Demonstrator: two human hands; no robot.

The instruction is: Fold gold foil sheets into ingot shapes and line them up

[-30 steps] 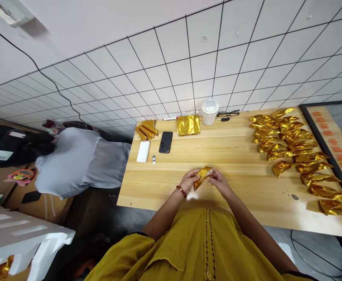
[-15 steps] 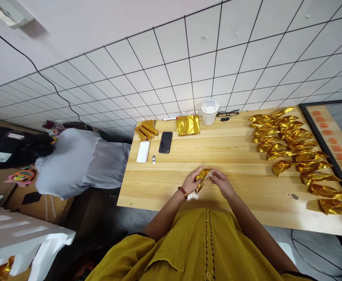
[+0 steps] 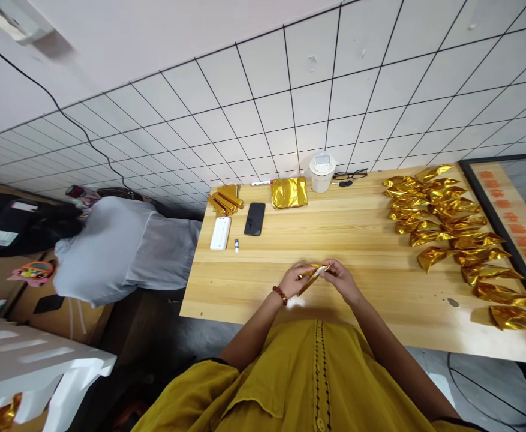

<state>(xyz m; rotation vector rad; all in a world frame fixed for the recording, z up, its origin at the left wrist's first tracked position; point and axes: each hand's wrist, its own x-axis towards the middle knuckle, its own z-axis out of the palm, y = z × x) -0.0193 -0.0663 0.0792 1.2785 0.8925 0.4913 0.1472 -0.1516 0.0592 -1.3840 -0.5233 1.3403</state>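
I am pinching the gold foil piece [image 3: 307, 284] with my left hand [image 3: 292, 281] and right hand [image 3: 342, 281], both nearly closed on it, judging light, even pressure best against creases

Foil piece [image 3: 310, 281]: glossy, metallic, creased. Tabletop [image 3: 357, 234]: smooth, wood-grained. Shirt [image 3: 289, 372]: matt cloth. Phone [image 3: 254, 219]: glossy, smooth.

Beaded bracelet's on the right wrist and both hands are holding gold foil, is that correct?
Not quite: the head view shows the beaded bracelet on the wrist of the left hand. That hand and the right hand do hold a piece of gold foil.
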